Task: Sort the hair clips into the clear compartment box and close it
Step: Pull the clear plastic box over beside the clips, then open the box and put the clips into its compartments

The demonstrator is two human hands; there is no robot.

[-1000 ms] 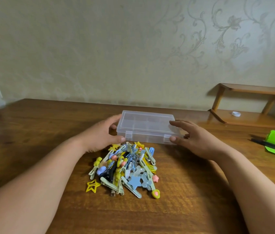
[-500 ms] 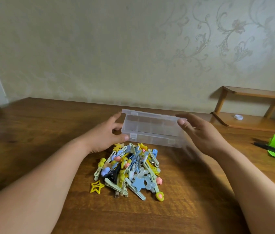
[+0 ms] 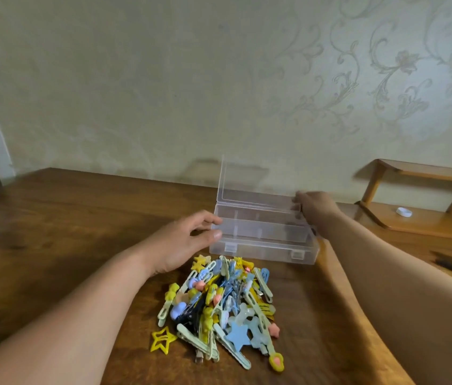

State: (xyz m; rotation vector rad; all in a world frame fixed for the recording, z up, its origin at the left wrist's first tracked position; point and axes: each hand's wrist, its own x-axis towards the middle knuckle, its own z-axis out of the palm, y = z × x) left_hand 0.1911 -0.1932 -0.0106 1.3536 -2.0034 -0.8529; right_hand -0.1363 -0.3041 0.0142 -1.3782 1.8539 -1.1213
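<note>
Box (image 3: 263,248) lid (image 3: 247,186) up; clips (image 3: 219,307) piled nr.

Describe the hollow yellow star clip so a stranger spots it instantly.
On the wooden table, a heap of hair clips lies in front of the open clear box. At the heap's near left edge lies a yellow star clip. Unlike the solid blue star nearby, it is only an outline, lying flat.

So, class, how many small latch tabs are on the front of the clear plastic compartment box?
2: one clear latch tab near the front's left end, another near its right end; none appear hidden.
</note>
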